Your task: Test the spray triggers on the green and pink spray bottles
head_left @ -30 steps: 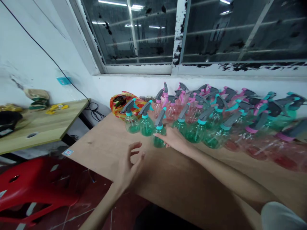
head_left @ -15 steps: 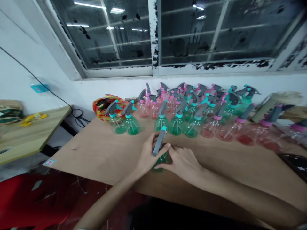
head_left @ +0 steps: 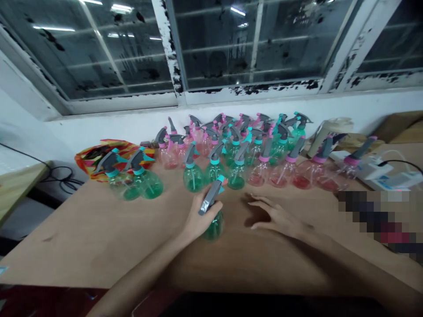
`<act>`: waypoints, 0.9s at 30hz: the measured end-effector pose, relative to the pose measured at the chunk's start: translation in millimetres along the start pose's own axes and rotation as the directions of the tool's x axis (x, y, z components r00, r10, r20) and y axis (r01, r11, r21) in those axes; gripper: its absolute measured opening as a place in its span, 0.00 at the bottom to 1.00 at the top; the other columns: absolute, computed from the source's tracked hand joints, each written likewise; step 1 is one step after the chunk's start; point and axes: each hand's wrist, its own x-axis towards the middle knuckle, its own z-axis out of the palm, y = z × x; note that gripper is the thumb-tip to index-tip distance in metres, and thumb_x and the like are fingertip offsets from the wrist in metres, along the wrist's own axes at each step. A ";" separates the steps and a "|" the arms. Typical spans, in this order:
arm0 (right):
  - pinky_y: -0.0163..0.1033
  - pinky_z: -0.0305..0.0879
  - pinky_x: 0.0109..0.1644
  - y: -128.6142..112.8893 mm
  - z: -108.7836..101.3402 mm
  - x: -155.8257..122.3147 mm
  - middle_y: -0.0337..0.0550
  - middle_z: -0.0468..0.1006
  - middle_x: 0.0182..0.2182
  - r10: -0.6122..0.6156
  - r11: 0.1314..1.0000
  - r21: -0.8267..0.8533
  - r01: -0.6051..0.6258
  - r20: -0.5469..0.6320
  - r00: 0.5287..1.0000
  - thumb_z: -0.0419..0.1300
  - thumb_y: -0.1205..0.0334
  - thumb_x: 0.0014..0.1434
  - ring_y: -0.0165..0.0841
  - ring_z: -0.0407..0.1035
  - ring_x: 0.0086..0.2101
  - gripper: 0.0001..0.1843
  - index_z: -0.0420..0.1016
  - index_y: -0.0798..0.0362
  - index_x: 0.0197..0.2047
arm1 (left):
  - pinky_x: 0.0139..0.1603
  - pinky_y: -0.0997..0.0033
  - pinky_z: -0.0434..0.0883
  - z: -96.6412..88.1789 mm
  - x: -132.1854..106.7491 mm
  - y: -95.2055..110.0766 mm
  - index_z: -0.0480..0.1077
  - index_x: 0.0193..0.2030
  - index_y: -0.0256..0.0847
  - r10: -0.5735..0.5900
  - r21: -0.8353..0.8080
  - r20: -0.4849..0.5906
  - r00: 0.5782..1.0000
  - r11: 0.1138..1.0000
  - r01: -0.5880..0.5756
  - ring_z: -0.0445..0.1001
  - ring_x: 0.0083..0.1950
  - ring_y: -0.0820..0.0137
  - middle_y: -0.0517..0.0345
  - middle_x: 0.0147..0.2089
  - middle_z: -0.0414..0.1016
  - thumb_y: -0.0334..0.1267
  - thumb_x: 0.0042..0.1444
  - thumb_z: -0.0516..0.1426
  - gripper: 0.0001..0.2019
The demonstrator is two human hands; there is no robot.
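Observation:
My left hand (head_left: 201,218) is wrapped round the neck of a green spray bottle (head_left: 214,229) with a grey and turquoise trigger head. The bottle stands near the front of the table, its neck partly hidden by my fingers. To its right, my right hand (head_left: 277,218) hovers low over the tabletop, fingers apart and holding nothing. Just behind the held bottle, a row of green spray bottles (head_left: 193,178) continues to the right as pink spray bottles (head_left: 259,172). Two more green bottles (head_left: 150,182) stand at the left.
More pink and green bottles crowd against the wall under the window. A red and yellow bag (head_left: 82,160) lies at the back left of the brown table (head_left: 82,237). At the right are a white power strip (head_left: 398,178) with cables and a pale container (head_left: 327,136).
My right hand has let go of the green spray bottle and moved off to the right, its fingers opening. My left hand still grips the bottle. The view has turned to the right.

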 end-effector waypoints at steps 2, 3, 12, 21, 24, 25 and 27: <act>0.54 0.59 0.60 8.5 2.8 -0.1 0.48 0.63 0.60 -0.025 1.000 0.013 0.026 -0.046 0.999 0.58 0.41 0.53 0.44 0.59 0.58 0.32 0.64 0.46 0.58 | 0.35 0.71 0.66 5.6 6.5 -1.5 0.69 0.50 0.41 0.003 0.011 0.009 1.000 1.000 -0.003 0.64 0.28 0.73 0.59 0.36 0.74 0.27 0.48 0.51 0.21; 0.54 0.59 0.60 10.6 5.0 0.9 0.47 0.64 0.60 -0.042 0.999 0.016 0.043 -0.058 0.997 0.57 0.42 0.55 0.43 0.59 0.58 0.31 0.63 0.46 0.58 | 0.35 0.71 0.66 8.1 9.4 -2.1 0.70 0.50 0.41 0.006 0.014 0.015 1.000 1.000 -0.007 0.63 0.27 0.73 0.60 0.36 0.73 0.27 0.48 0.51 0.21; 0.53 0.54 0.63 8.6 14.0 19.6 0.47 0.65 0.60 -0.139 0.990 0.005 0.140 -0.063 0.988 0.58 0.41 0.54 0.41 0.56 0.60 0.33 0.65 0.49 0.58 | 0.41 0.67 0.67 19.1 27.3 -6.3 0.72 0.46 0.42 0.085 0.003 0.080 0.993 0.996 -0.085 0.68 0.32 0.70 0.58 0.37 0.73 0.30 0.49 0.53 0.17; 0.55 0.54 0.63 12.6 14.7 19.7 0.46 0.65 0.60 -0.157 0.988 -0.016 0.156 -0.060 0.986 0.58 0.42 0.55 0.41 0.56 0.60 0.35 0.60 0.48 0.62 | 0.40 0.68 0.69 15.2 25.6 6.8 0.68 0.47 0.39 0.009 0.009 0.120 0.993 1.000 -0.011 0.72 0.35 0.69 0.57 0.32 0.72 0.40 0.59 0.52 0.12; 0.55 0.56 0.62 12.5 15.1 19.0 0.47 0.64 0.60 -0.120 0.993 0.005 0.121 -0.071 0.990 0.59 0.43 0.54 0.42 0.56 0.60 0.38 0.55 0.48 0.64 | 0.39 0.70 0.69 15.5 24.6 3.8 0.69 0.41 0.40 0.025 -0.001 0.110 0.994 1.000 -0.025 0.74 0.37 0.69 0.56 0.34 0.74 0.40 0.59 0.52 0.08; 0.55 0.57 0.61 12.1 14.8 18.8 0.48 0.64 0.60 -0.107 0.994 0.008 0.108 -0.071 0.992 0.59 0.43 0.54 0.42 0.56 0.60 0.39 0.54 0.48 0.65 | 0.38 0.70 0.69 16.0 24.3 1.7 0.68 0.40 0.40 0.034 -0.010 0.108 0.994 0.999 -0.033 0.74 0.37 0.69 0.57 0.35 0.74 0.40 0.59 0.52 0.07; 0.54 0.57 0.61 11.3 13.9 18.5 0.49 0.64 0.60 -0.089 0.996 0.014 0.090 -0.070 0.994 0.59 0.44 0.54 0.42 0.56 0.60 0.39 0.53 0.49 0.65 | 0.37 0.71 0.69 16.9 24.2 -1.9 0.68 0.37 0.41 0.046 -0.021 0.110 0.993 0.999 -0.044 0.74 0.35 0.70 0.58 0.33 0.73 0.40 0.59 0.53 0.07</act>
